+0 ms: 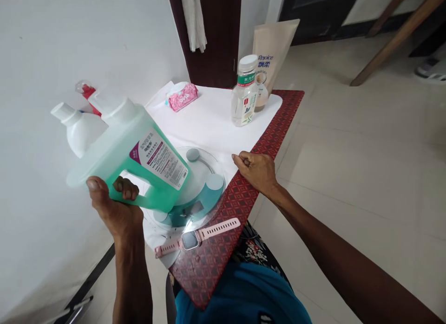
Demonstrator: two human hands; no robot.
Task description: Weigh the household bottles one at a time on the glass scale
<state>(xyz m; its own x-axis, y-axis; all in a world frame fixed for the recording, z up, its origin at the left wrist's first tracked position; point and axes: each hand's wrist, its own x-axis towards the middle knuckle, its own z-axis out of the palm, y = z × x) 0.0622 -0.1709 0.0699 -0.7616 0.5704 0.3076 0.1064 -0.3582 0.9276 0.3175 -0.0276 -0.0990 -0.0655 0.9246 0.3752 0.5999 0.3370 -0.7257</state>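
Observation:
My left hand (120,201) is wrapped round the handle of a large translucent jug of green liquid (156,175). The jug is tilted above a round glass scale (205,198), hiding part of it; whether its base touches the glass I cannot tell. My right hand (256,171) is closed in a loose fist at the table's right edge, and its curled fingers show nothing in them. In front of the scale lies a pink smartwatch (190,240) with its strap stretched out.
On the table (240,194) stand a clear bottle with a white cap (244,94) and a beige Rejoice tube (273,55). A pink tissue pack (183,97) lies at the back. A white bottle (81,131) and a red-topped bottle (88,94) are behind the jug, beside the wall.

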